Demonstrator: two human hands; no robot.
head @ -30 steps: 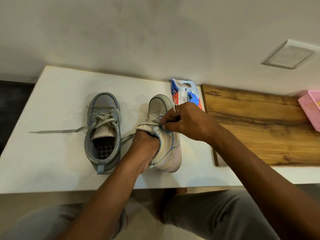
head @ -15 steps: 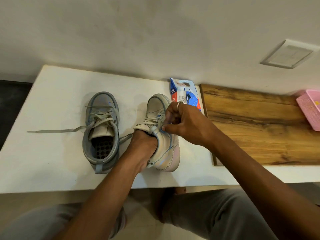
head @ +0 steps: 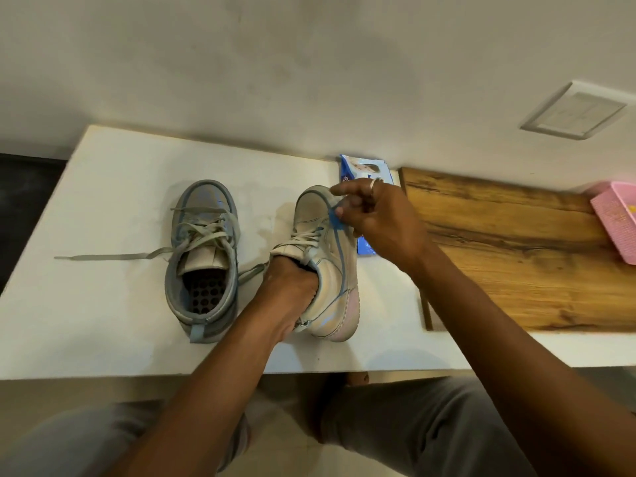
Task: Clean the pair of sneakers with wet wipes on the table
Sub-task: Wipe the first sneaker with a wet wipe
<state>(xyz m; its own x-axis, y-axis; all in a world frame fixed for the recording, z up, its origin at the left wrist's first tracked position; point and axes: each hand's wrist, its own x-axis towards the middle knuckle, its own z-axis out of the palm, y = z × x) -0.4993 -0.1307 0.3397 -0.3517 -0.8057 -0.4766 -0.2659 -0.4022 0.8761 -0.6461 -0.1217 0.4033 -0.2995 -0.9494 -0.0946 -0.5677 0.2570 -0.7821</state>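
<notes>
Change against the frame half a second back: my right hand has left the lace area at the middle of the sneaker and now sits up at its toe. The long blue line down the shoe's side, covered before, is in plain view. My left hand, the second sneaker and the wipes pack have not shifted.

Right hand pose: forefinger straight, pointing across the toe cap; the other fingers curled under; ring on top. My thumb tip meets a small blue patch on the toe edge. I cannot tell whether that is a wipe or the shoe's trim, so I cannot tell what this hand holds.

Left hand pose: pushed into the sneaker's opening with the fingers hidden inside, grip not visible. The shoe leans on its side around this hand, sole turned toward my right arm.

The two hands are apart, one at each end of the same shoe. The second sneaker stands upright on the table just outside my left wrist. The wipes pack lies beyond and partly under my right hand
</notes>
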